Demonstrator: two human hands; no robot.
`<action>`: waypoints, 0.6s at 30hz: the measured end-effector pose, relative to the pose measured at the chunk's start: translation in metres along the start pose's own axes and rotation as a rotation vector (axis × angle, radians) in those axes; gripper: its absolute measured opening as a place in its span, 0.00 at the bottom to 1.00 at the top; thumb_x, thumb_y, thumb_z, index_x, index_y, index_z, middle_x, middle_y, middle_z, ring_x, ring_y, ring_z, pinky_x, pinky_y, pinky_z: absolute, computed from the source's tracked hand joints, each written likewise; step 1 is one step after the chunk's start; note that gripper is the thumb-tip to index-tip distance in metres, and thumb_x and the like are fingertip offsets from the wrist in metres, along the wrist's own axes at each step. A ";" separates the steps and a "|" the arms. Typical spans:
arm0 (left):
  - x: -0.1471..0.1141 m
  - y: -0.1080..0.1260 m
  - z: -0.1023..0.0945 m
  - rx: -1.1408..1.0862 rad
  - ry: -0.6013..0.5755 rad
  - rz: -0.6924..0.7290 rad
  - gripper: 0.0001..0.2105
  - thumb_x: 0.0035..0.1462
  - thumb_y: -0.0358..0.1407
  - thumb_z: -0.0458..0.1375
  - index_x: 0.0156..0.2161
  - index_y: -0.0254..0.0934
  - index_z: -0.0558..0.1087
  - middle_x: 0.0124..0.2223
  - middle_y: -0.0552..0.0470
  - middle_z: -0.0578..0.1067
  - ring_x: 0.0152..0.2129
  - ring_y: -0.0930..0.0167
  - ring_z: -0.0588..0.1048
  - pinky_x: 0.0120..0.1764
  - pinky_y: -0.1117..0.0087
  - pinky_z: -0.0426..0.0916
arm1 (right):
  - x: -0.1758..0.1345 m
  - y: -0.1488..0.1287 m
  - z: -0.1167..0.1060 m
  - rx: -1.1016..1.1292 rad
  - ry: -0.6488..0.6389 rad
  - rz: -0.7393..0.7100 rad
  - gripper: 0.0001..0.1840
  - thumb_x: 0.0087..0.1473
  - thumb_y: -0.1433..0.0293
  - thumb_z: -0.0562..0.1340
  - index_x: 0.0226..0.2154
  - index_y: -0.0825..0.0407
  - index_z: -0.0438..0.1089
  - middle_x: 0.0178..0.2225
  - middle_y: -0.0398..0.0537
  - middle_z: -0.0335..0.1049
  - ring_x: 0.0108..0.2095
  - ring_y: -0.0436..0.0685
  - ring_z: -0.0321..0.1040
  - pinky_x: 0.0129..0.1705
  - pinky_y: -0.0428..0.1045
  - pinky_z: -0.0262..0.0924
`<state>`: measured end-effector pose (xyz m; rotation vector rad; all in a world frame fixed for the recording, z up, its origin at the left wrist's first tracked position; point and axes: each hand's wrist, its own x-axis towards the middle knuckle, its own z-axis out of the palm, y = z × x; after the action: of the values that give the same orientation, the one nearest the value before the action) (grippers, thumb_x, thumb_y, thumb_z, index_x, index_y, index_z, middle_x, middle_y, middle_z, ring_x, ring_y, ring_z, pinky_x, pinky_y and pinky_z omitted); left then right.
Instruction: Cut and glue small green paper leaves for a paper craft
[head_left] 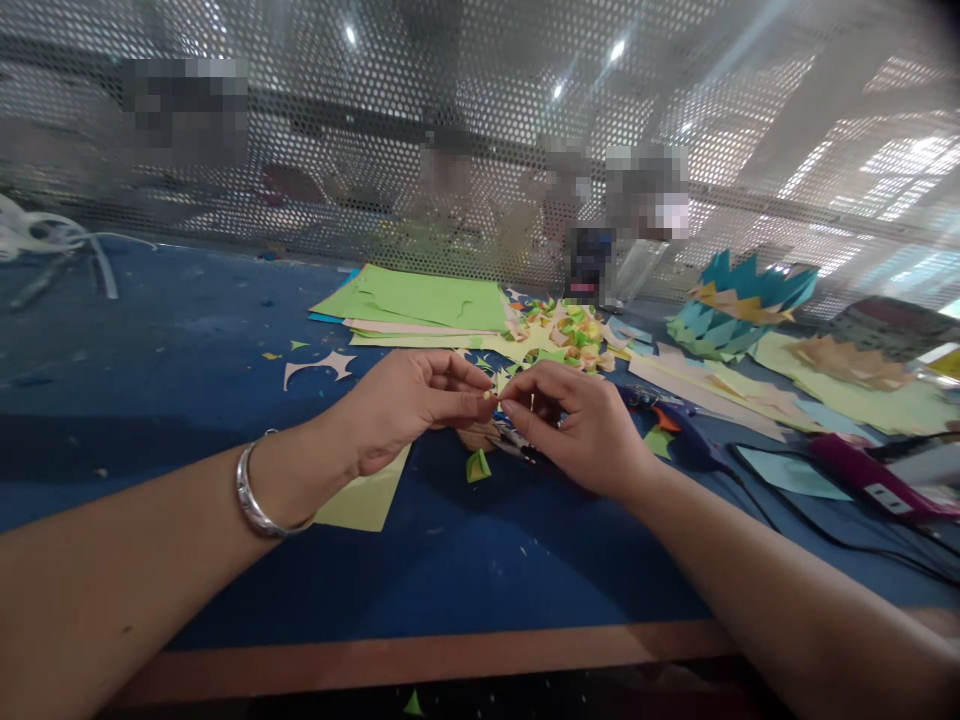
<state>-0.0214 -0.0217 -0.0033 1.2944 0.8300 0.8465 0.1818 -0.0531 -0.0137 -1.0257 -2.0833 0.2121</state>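
Note:
My left hand [427, 395] and my right hand [574, 415] meet fingertip to fingertip above the middle of the table. Between the left thumb and fingers shows a tiny pale yellow piece [488, 395], too small to name surely. The right thumb and forefinger are pinched together at its edge; what they grip is mostly hidden. Below the fingers lies a brown piece [478, 436], partly covered, and nearer me a folded green paper scrap [478, 466]. A pale yellow paper sheet [367, 497] reaches out from under my left wrist.
Green paper sheets [435, 298] are stacked behind my hands, beside a pile of curled paper pieces [574, 335]. A blue glue gun [694, 440] with a cable lies right, near a magenta power strip [862, 480]. Zigzag paper crowns [742, 305] stand back right, before a perforated metal screen [337, 180].

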 end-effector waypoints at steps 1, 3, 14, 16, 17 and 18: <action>0.000 0.000 0.000 -0.006 0.004 -0.005 0.13 0.46 0.28 0.72 0.38 0.31 0.76 0.31 0.49 0.81 0.29 0.72 0.80 0.35 0.72 0.74 | 0.000 0.000 0.000 0.001 0.000 0.003 0.04 0.58 0.73 0.62 0.36 0.53 0.74 0.29 0.42 0.69 0.26 0.48 0.64 0.28 0.45 0.57; 0.000 0.000 -0.001 -0.015 0.011 -0.014 0.14 0.46 0.28 0.72 0.38 0.31 0.76 0.31 0.49 0.81 0.29 0.72 0.80 0.35 0.73 0.74 | -0.001 0.000 0.000 0.003 0.002 0.008 0.04 0.58 0.73 0.62 0.36 0.53 0.74 0.29 0.42 0.69 0.26 0.47 0.64 0.28 0.45 0.57; -0.002 0.003 0.001 -0.006 -0.006 0.015 0.11 0.47 0.26 0.70 0.36 0.30 0.74 0.28 0.47 0.81 0.26 0.69 0.81 0.33 0.70 0.75 | -0.001 -0.001 -0.001 0.005 0.007 0.002 0.03 0.58 0.73 0.62 0.36 0.53 0.73 0.29 0.42 0.69 0.27 0.48 0.64 0.28 0.45 0.58; -0.003 0.004 0.003 -0.005 -0.005 0.015 0.11 0.47 0.26 0.70 0.35 0.31 0.74 0.28 0.47 0.81 0.26 0.67 0.82 0.34 0.68 0.76 | -0.001 -0.002 -0.001 0.005 0.000 0.007 0.03 0.58 0.73 0.62 0.35 0.52 0.73 0.29 0.42 0.69 0.26 0.47 0.63 0.28 0.45 0.57; -0.004 0.004 0.004 -0.001 -0.005 0.016 0.11 0.47 0.26 0.70 0.35 0.31 0.74 0.28 0.47 0.81 0.27 0.67 0.82 0.34 0.67 0.76 | -0.001 -0.002 -0.001 0.004 -0.001 0.008 0.03 0.58 0.73 0.62 0.35 0.52 0.73 0.29 0.42 0.69 0.26 0.48 0.63 0.28 0.45 0.57; -0.004 0.005 0.005 0.005 -0.004 0.016 0.11 0.47 0.26 0.70 0.35 0.31 0.74 0.28 0.48 0.81 0.27 0.66 0.82 0.34 0.67 0.76 | 0.000 -0.002 -0.001 0.003 0.000 0.006 0.03 0.58 0.73 0.62 0.35 0.52 0.73 0.29 0.42 0.69 0.26 0.48 0.63 0.28 0.45 0.57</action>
<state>-0.0196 -0.0275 0.0019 1.3078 0.8203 0.8546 0.1815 -0.0552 -0.0120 -1.0307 -2.0794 0.2180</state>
